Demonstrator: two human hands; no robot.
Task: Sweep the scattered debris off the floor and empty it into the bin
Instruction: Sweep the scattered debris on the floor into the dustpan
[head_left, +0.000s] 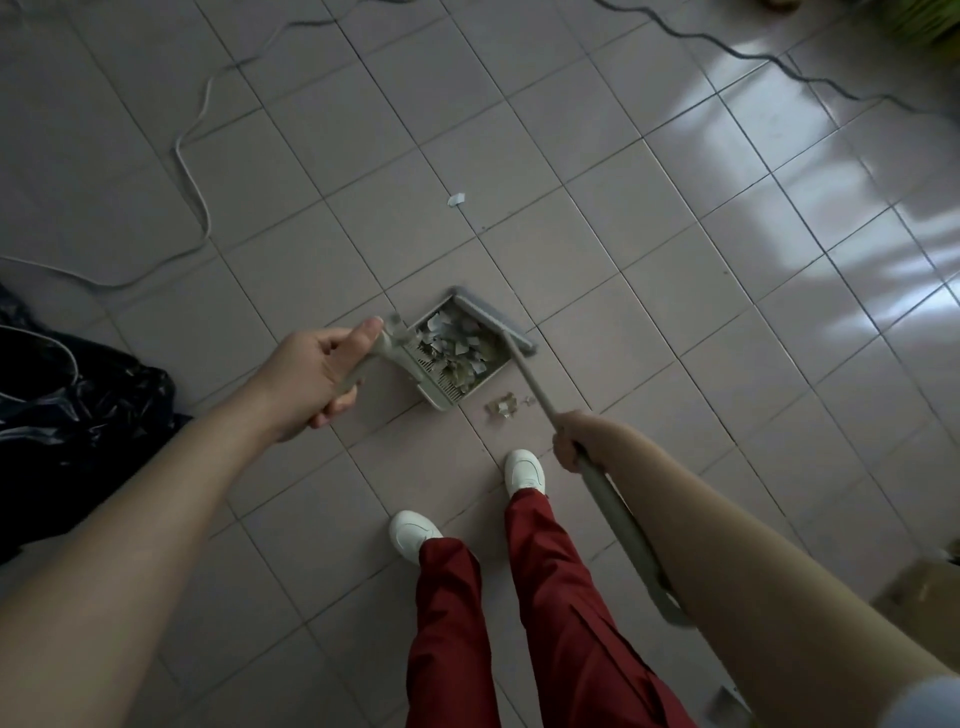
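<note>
Debris (457, 345) in dustpan (447, 392); broom head (496, 319) right; bag (78, 410) far left.

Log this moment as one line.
left hand: grips dustpan handle | right hand: grips broom handle | dustpan: holds scraps | loose: small pile beside dustpan, one scrap beyond

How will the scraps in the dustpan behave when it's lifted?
Probably very light: they look like thin torn paper scraps, heaped loosely, so they may flutter or slide out if the dustpan tilts. A few bits lie just outside it, which suggests they escape easily.
</note>
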